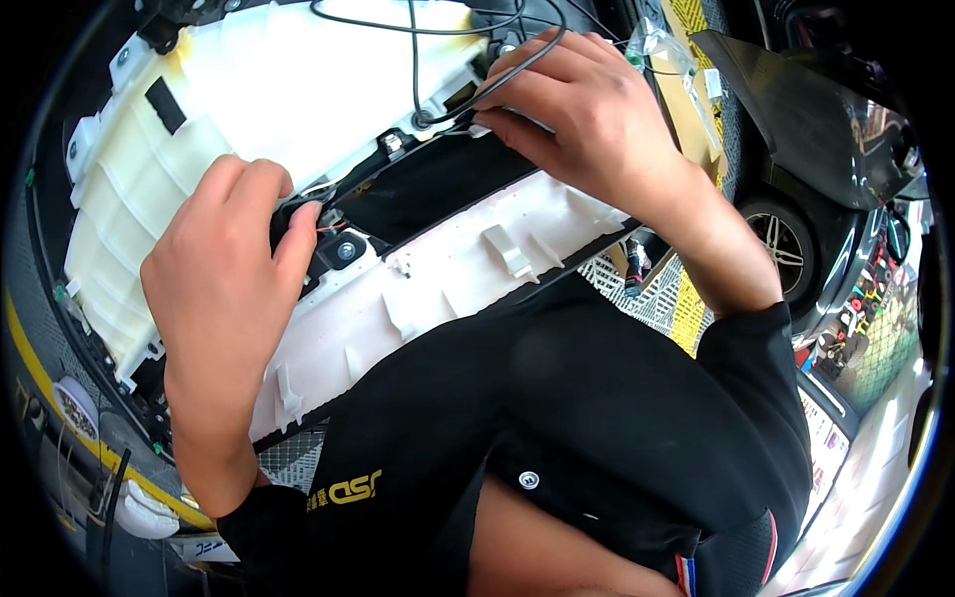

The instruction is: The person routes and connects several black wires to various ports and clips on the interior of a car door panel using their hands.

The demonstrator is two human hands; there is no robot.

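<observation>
A large white ribbed plastic panel (279, 85) lies before me, with a dark recess (428, 184) along its near side. My left hand (224, 259) is closed at the recess's left end, thumb and forefinger on a small black part (286, 221) with thin red and white wires beside it; the fingers partly hide it. At the far right end, my right hand (597, 109) is pinched, its fingertips by a thin light wire (456, 131). What exactly sits between them is hidden. A loose black cable (415, 60) loops over the panel and across my right hand.
A pale lower strip (448, 259) with raised clips runs between the recess and my body. A screw (346, 251) sits near my left thumb. Cardboard (686, 114) and clear plastic lie at the right, beyond them a dark car with a wheel (781, 244). A spool (76, 406) stands lower left.
</observation>
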